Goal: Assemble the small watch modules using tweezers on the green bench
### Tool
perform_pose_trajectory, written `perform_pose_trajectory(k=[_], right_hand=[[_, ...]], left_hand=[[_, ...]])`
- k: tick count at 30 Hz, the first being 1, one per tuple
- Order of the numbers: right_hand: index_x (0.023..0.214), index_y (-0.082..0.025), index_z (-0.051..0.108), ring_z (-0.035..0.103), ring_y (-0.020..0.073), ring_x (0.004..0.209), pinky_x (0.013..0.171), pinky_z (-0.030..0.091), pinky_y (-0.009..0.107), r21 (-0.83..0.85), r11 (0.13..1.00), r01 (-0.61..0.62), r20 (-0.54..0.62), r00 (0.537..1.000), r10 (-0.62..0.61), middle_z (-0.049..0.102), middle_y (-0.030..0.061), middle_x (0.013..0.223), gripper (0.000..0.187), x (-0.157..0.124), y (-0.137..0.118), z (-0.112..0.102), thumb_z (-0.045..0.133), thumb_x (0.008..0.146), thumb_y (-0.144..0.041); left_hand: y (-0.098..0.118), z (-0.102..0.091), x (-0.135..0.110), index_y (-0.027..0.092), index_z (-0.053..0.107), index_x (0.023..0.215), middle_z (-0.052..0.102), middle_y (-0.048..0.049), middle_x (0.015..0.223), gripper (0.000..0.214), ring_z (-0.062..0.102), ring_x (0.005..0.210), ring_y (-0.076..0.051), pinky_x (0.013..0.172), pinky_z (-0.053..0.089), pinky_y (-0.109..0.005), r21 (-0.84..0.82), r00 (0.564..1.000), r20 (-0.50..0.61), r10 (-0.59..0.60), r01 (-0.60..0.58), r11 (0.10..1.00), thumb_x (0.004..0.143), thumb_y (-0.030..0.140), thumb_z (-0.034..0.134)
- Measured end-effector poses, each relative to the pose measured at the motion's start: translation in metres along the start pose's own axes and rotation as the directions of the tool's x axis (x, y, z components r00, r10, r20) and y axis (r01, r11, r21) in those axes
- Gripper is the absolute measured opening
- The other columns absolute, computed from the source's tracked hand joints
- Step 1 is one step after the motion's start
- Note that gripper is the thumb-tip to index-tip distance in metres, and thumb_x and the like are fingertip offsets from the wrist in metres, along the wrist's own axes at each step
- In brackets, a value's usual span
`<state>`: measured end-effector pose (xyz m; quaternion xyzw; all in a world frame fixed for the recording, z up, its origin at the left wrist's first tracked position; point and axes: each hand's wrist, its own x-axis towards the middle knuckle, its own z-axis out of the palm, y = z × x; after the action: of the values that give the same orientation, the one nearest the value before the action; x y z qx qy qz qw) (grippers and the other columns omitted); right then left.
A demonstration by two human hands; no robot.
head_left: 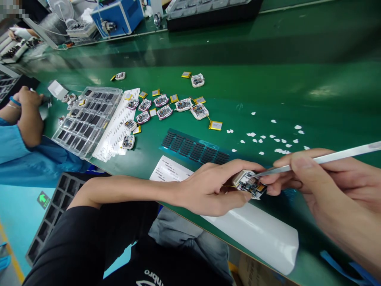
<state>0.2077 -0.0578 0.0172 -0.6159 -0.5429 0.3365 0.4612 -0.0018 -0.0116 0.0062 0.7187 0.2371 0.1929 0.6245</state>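
Head view: one open white casing (246, 183), filled with small circuit parts, is held over the front edge of the worktop (297, 99), above a curling white sheet (262, 234). The fingers of the left hand (212, 190) grasp the casing by its sides; those of the right hand (321, 178) pinch one pair of metal tweezers (336, 156), whose tip meets the casing's interior. Containers: a clear compartmented tray (110, 96) at left carries rows of dark rectangular pieces, too crowded to count; a black tray (214, 22) at the far edge holds translucent pieces; a black divided tray (56, 216) stands below the worktop at lower left, the contents of its dark cells unclear. A small white box (58, 90) lies beyond the clear tray, next to a cluster of small parts. Counts: eleven further open casings (199, 111) can be distinguished in the middle and rear area, with ten yellow-edged battery cells (215, 125) among them, some visibly wired to a casing. One blue film (166, 149) bears several columns of dark strips (186, 147); more than a dozen white tabs (251, 134) are scattered to its right, some overlapping. One co-worker in blue sleeves (12, 143) sits at left, hands together; whether those fingers grasp anything cannot be told.
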Motion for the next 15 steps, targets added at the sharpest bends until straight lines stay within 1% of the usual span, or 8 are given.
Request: perform_pose_trajectory(k=[4, 11, 15], right_hand=[[0.076, -0.028, 0.075, 0.071, 0.0202, 0.055, 0.053, 0.067, 0.032, -0.02, 0.999, 0.04, -0.019, 0.999, -0.04, 0.073, 0.0043, 0.069, 0.039, 0.0, -0.004, 0.003, 0.068, 0.098, -0.06], [0.077, -0.029, 0.074, 0.071, 0.0193, 0.058, 0.056, 0.066, 0.033, -0.05, 0.999, 0.013, -0.044, 0.999, -0.015, 0.074, 0.0034, 0.071, 0.039, -0.005, -0.007, 0.003, 0.068, 0.098, -0.062], [0.081, -0.031, 0.074, 0.074, 0.0185, 0.064, 0.063, 0.066, 0.035, -0.114, 0.992, 0.05, -0.042, 0.998, -0.056, 0.076, 0.002, 0.076, 0.034, -0.009, -0.01, 0.005, 0.065, 0.101, -0.056]], left_hand=[[-0.002, 0.0, 0.0, 0.012, 0.053, 0.14, 0.056, 0.0039, 0.077, 0.05, 0.052, 0.062, -0.011, 0.058, 0.044, -0.024, 0.006, 1.0, -0.01, 0.028, -0.028, 1.0, 0.094, 0.03, 0.06], [-0.002, 0.001, -0.001, 0.008, 0.053, 0.143, 0.057, 0.0033, 0.076, 0.052, 0.052, 0.06, -0.011, 0.058, 0.044, -0.025, 0.022, 0.998, -0.023, 0.062, -0.062, 0.998, 0.096, 0.029, 0.058], [-0.005, 0.004, 0.0, 0.006, 0.058, 0.137, 0.055, 0.0038, 0.071, 0.045, 0.049, 0.057, -0.01, 0.055, 0.041, -0.024, 0.066, 0.996, -0.062, 0.068, -0.064, 0.996, 0.102, 0.034, 0.05]])
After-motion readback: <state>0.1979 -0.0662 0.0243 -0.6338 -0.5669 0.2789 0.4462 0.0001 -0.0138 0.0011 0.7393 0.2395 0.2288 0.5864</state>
